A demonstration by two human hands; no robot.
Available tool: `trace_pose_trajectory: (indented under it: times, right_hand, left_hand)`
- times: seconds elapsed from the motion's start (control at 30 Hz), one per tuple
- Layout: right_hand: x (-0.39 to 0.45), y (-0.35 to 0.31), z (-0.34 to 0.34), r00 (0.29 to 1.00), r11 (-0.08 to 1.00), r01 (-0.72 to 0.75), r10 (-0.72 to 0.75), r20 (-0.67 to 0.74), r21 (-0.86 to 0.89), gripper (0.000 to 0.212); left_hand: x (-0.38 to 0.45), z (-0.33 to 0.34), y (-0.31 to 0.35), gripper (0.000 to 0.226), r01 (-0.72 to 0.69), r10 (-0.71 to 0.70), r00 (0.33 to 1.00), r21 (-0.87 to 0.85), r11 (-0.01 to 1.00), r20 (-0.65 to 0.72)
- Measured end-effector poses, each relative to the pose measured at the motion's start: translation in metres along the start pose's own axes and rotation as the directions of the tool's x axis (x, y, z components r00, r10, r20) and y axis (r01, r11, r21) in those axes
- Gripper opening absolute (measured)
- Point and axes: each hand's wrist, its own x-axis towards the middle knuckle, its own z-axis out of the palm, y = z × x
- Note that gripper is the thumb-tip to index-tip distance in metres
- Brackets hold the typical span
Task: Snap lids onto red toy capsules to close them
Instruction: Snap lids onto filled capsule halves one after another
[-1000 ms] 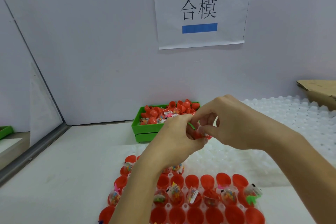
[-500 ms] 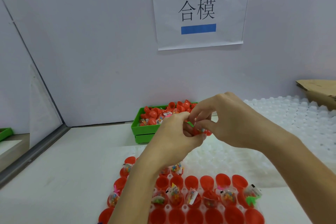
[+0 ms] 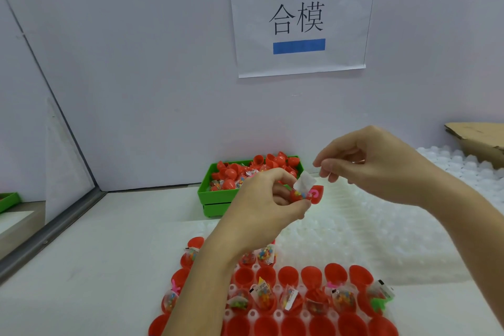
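Two hands meet at the middle of the frame: the left hand (image 3: pixel 266 200) grips one red capsule (image 3: pixel 306 195) with a white paper tab sticking up from it, and the right hand (image 3: pixel 373 165), just upper right of it and apart, has its fingers curled, pinching nothing I can make out. One green bin (image 3: pixel 215 195) of glossy red shells sits behind on the white counter (image 3: pixel 109 240), and one bumpy white tray (image 3: pixel 278 314) at the bottom holds rows of round red cups, several with small packets inside.

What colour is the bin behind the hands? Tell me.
Green: the bin of red capsule parts shows best in the head view.
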Motion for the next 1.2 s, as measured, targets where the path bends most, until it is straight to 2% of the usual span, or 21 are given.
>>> trace_pose_trajectory:
  times: [0.13, 0.4, 0.57, 0.73, 0.83, 0.9, 0.93, 1.0, 1.07, 1.2]
  right_hand:
    - [0.000, -0.006, 0.008, 1.000, 1.000, 0.020, -0.020, 0.014, -0.018, 0.011]
    - [0.000, -0.015, 0.017, 0.996, 0.986, 0.078, -0.070, 0.061, -0.147, 0.021]
    - [0.001, -0.017, 0.026, 0.992, 0.985, 0.085, -0.069, 0.107, -0.152, 0.020]
    - [0.001, -0.016, 0.023, 0.989, 0.986, 0.124, -0.114, 0.094, -0.113, 0.022]
    - [0.002, -0.012, 0.018, 0.988, 0.985, 0.154, -0.156, -0.014, -0.074, 0.020]
    - [0.002, -0.006, 0.015, 0.990, 0.991, 0.109, -0.115, -0.086, -0.078, 0.016]
    - [0.002, -0.002, 0.013, 0.995, 0.994, 0.062, -0.069, -0.078, -0.089, 0.015]
    - [0.002, 0.004, 0.011, 0.999, 0.990, -0.030, 0.035, 0.034, -0.136, 0.017]
    - [0.001, 0.005, 0.011, 0.987, 0.986, -0.060, 0.082, 0.135, -0.155, 0.020]
    - [0.002, 0.004, 0.014, 0.989, 0.986, -0.038, 0.060, 0.136, -0.162, 0.022]
  left_hand:
    - [0.001, 0.000, 0.001, 0.024, -0.004, 0.004, 1.000, 0.006, 1.000, -0.018]
    - [-0.001, 0.001, 0.001, 0.021, 0.000, -0.001, 1.000, 0.047, 0.999, 0.008]
    - [-0.001, 0.000, 0.003, 0.025, -0.033, 0.033, 0.999, 0.026, 0.999, 0.014]
    - [-0.001, 0.000, 0.003, 0.018, -0.051, 0.051, 0.999, 0.010, 0.999, 0.005]
    - [-0.002, -0.001, 0.003, 0.017, -0.053, 0.053, 0.999, -0.005, 0.999, -0.010]
    - [-0.002, -0.001, 0.004, 0.018, -0.054, 0.055, 0.998, 0.013, 0.998, -0.014]
    - [-0.003, -0.001, 0.004, 0.018, -0.057, 0.057, 0.998, 0.020, 0.998, -0.015]
    - [-0.003, -0.001, 0.004, 0.018, -0.061, 0.061, 0.998, 0.027, 0.998, -0.015]
    - [-0.003, 0.000, 0.005, 0.019, -0.062, 0.062, 0.998, 0.027, 0.998, -0.010]
    - [-0.003, 0.001, 0.004, 0.020, -0.053, 0.053, 0.999, 0.035, 0.998, 0.007]
